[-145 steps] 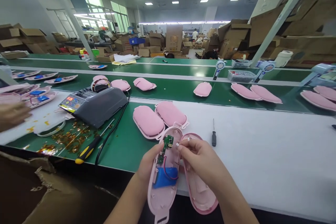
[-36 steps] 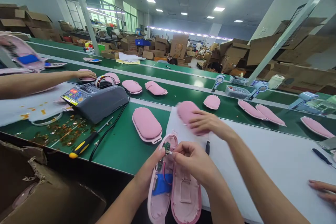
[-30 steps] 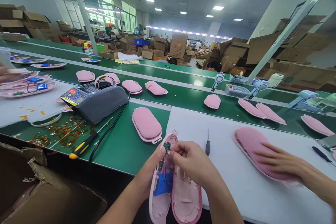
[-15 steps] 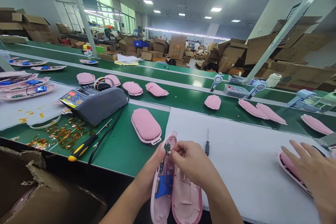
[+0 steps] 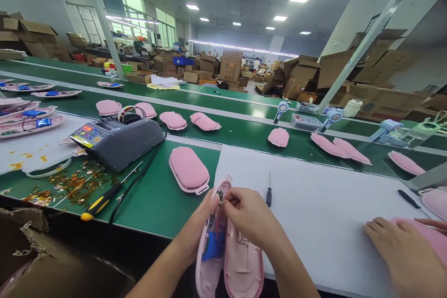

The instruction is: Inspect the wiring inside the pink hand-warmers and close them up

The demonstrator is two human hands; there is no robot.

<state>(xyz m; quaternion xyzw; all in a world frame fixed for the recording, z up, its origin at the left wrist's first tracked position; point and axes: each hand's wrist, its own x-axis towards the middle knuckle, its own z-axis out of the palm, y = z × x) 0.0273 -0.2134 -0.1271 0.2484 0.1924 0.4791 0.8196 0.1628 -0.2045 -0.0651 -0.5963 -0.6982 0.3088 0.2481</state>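
An opened pink case is held at the table's front edge, its two halves side by side. My left hand grips the left half near its top, thumb over a small green circuit board. Fingers of my right hand are pinched at that board; what they hold is too small to name. Inside the left half lie a blue wrapped part and a red wire. A closed pink case rests to the left, and a small black screwdriver lies on the white sheet.
Left stand a grey tape dispenser, a yellow-black screwdriver and amber tape scraps. Several pink cases and blue handheld fans line the green table behind. At right, another person's hands hold a pink case.
The view has shifted slightly to the right. The other person's hand, formerly raised with spread fingers, has come down onto a pink case. My hands keep their hold on the opened case.
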